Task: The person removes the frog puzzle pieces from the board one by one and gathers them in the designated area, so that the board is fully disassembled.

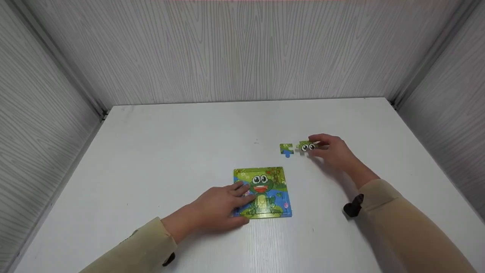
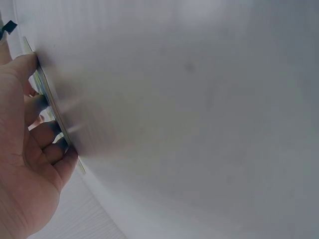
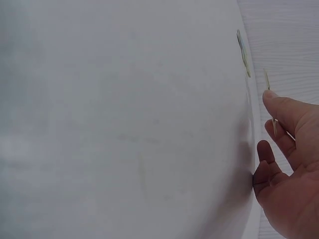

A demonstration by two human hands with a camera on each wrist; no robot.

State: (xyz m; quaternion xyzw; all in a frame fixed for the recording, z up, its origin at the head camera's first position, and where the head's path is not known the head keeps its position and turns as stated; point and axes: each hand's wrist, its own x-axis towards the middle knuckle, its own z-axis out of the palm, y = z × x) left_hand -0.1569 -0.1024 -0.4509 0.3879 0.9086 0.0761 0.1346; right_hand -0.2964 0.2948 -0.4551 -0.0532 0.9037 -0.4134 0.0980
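A square frog jigsaw puzzle (image 1: 278,193) lies flat on the white table. My left hand (image 1: 218,206) rests on its left side, fingers spread over the picture and thumb at the near edge; in the left wrist view the hand (image 2: 25,149) meets the puzzle's thin edge (image 2: 55,107). My right hand (image 1: 335,153) pinches a green jigsaw piece (image 1: 305,146) with two cartoon eyes between thumb and fingers. From the right wrist, this piece (image 3: 267,79) appears edge-on, held just off the table surface, with the other fingers loosely bent below.
A second loose jigsaw piece (image 1: 286,148), green and blue, lies left of the pinched one, beyond the puzzle. Wood-grain panels (image 1: 242,53) wall the white table (image 1: 170,151) at the back and both sides.
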